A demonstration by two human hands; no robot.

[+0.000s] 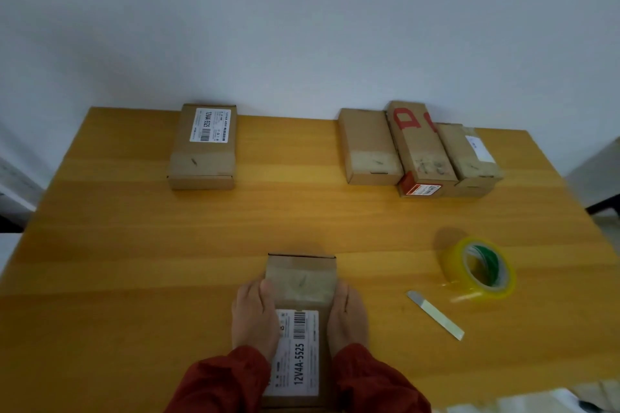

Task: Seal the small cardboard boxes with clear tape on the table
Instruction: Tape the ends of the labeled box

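Box (299, 285): sitting at the near edge of the table (134, 245), long axis pointing away from the person, label side up; a strip of tape seems to be crossing its far half already.
Handling: judging it light and stiff. Plain cardboard should be offering fair friction, though the flaps may be giving way under hard top pressure. The long side walls look like the best place to hold it.
Left hand (253, 318): lying flat against the box's left wall, fingers straight, thumb resting at the top edge; bracing, not clenching.
Right hand (347, 317): mirroring it on the right wall, fingers extended and touching the cardboard; wrapping nothing.
Grip read: both hands are squeezing the box lightly between the palms, steadying it.
Tape (478, 266): roll standing on edge, well apart to the right, untouched.
Blade (435, 315): lying near the roll, between it and the box.
Other boxes: one far left (203, 147), three clustered far right (419, 151).
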